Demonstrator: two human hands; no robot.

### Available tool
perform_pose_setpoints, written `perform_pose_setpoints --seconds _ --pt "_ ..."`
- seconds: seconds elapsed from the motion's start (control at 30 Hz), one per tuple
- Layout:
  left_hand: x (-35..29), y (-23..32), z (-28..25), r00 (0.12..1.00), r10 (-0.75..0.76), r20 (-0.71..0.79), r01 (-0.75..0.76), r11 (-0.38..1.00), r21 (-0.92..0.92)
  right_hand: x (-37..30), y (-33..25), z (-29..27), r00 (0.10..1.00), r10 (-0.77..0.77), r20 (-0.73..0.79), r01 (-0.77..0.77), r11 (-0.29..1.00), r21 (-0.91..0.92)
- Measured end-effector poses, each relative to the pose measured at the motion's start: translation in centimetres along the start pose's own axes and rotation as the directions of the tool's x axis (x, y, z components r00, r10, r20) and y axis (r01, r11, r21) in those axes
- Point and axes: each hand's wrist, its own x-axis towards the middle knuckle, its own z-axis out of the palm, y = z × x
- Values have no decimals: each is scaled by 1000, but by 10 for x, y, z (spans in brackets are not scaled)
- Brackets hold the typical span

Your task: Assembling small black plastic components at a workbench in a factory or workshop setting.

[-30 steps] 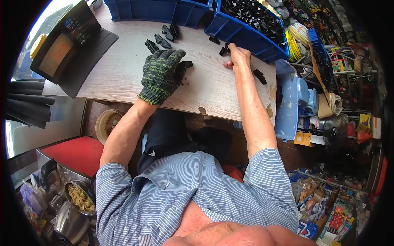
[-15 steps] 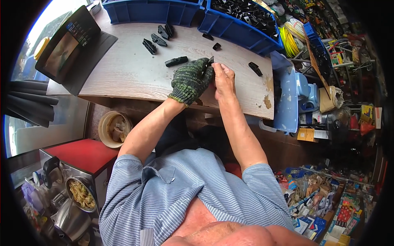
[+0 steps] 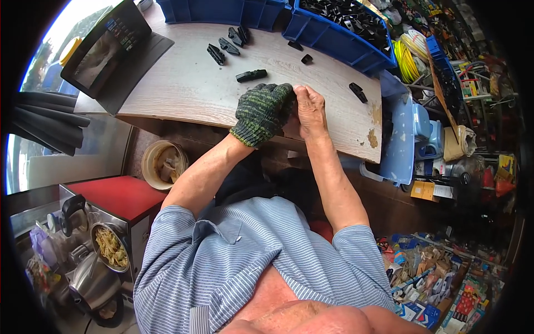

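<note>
My left hand [image 3: 263, 111], in a green and black knitted glove, is closed with its fingers curled at the table's near edge. Right beside it, my bare right hand [image 3: 312, 114] is pinched, thumb and fingers together against the glove. Whatever the two hands hold is hidden between them. Just beyond the glove lies a black plastic part [image 3: 251, 75]. Farther left on the table sit several similar black parts [image 3: 229, 47] in a loose group. Two small black pieces, one a short block [image 3: 307, 59], lie beyond my right hand, and another black part [image 3: 357, 92] lies to its right.
The pale wooden table [image 3: 183, 78] carries a tablet in a dark case [image 3: 105, 55] on the left. At the back stand blue crates, one crate [image 3: 334, 47] heaped with black parts. A light-blue bin [image 3: 397, 145] adjoins the right end. A waste bucket [image 3: 149, 167] stands below left.
My hands have drawn slightly toward me and left relative to the table. A small dark pointed tip that showed between them is now hidden. The view has shifted a little; the table parts lie unchanged.
</note>
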Motion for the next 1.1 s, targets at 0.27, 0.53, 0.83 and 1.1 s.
perform_pose_setpoints --seconds 0.27,0.53,0.83,1.1 --pt "9 -52 -29 982 -104 -155 168 852 495 -14 -35 15 943 312 -117 -278 931 238" --pt "-5 -16 -12 999 -42 -18 39 988 -147 -13 -31 15 909 301 -288 -211 929 304" --pt "2 5 2 951 -232 205 298 867 -399 -16 -22 11 891 275 -362 -213 956 203" --pt "12 47 23 889 -420 182 458 818 -347 -19 -14 -1 938 74 -339 -65 997 38"
